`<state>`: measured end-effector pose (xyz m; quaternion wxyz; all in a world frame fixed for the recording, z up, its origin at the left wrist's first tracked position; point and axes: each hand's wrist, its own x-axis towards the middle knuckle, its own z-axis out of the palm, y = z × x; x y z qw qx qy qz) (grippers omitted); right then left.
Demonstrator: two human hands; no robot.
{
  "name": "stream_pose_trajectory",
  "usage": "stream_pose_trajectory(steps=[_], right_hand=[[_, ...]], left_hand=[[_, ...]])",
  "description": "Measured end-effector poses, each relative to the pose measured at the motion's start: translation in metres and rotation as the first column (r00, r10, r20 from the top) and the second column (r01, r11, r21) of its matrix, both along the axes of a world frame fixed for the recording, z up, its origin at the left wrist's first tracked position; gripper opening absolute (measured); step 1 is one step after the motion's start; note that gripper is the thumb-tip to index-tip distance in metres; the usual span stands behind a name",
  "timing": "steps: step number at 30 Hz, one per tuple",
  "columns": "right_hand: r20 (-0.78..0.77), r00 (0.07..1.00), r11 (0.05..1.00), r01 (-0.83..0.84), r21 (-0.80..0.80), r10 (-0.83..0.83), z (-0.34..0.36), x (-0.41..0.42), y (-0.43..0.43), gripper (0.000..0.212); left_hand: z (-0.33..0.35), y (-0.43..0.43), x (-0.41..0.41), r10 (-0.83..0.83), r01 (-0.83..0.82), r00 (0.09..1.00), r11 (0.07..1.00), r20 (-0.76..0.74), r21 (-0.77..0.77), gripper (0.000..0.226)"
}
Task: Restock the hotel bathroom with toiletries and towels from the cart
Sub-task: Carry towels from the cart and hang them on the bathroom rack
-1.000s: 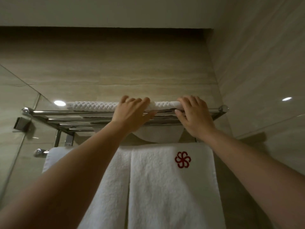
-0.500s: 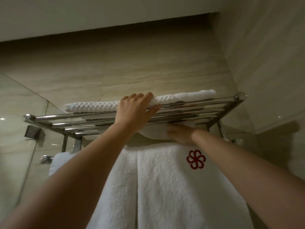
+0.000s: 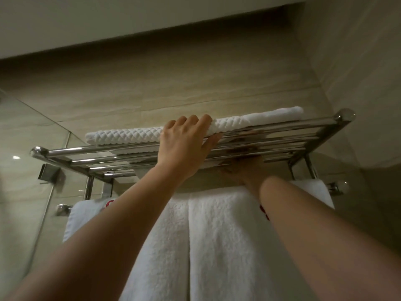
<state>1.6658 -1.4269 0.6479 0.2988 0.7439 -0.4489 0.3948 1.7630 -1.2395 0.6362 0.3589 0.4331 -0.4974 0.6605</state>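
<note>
A waffle towel (image 3: 125, 136) lies folded atop the chrome rack (image 3: 97, 151); the left hand (image 3: 184, 144) clasps its front edge, likely steadying it, while the right hand (image 3: 245, 170) reaches under the rails, grip hidden.

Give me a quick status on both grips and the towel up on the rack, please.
Status: left grip holds waffle towel on rack; right grip beneath the bars, mostly hidden; nothing blocking seen.

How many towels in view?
3: waffle towel on the rack shelf, gripped by the left hand; left hanging towel and right hanging towel on the bar below. More may be hidden.
</note>
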Motion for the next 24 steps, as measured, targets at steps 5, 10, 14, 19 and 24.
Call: stream_pose_trajectory(steps=[5,10,14,19,24], right_hand=[[-0.010,0.993,0.990,-0.121,-0.070,0.121,0.003,0.001,-0.004,0.072],[-0.117,0.990,0.995,-0.073,0.061,0.080,0.002,-0.011,-0.003,0.073],[0.095,0.993,0.989,-0.083,0.122,0.072,0.002,-0.012,-0.005,0.086],[-0.084,0.993,0.993,-0.079,0.087,0.087,-0.002,-0.006,0.013,0.072],[-0.188,0.888,0.902,-0.385,0.196,0.420,-0.008,0.003,0.050,0.043]], left_hand=[[0.000,0.000,0.000,0.014,-0.014,1.000,1.000,0.003,0.009,0.045],[0.000,0.001,0.000,0.022,-0.022,1.000,1.000,-0.005,0.000,0.044],[-0.001,0.002,0.000,0.030,-0.030,1.000,0.999,0.002,0.011,0.044],[0.000,0.002,0.000,0.039,-0.039,0.999,0.999,0.010,0.025,0.043],[0.005,0.009,0.007,0.050,-0.056,0.996,0.995,0.076,0.078,0.048]])
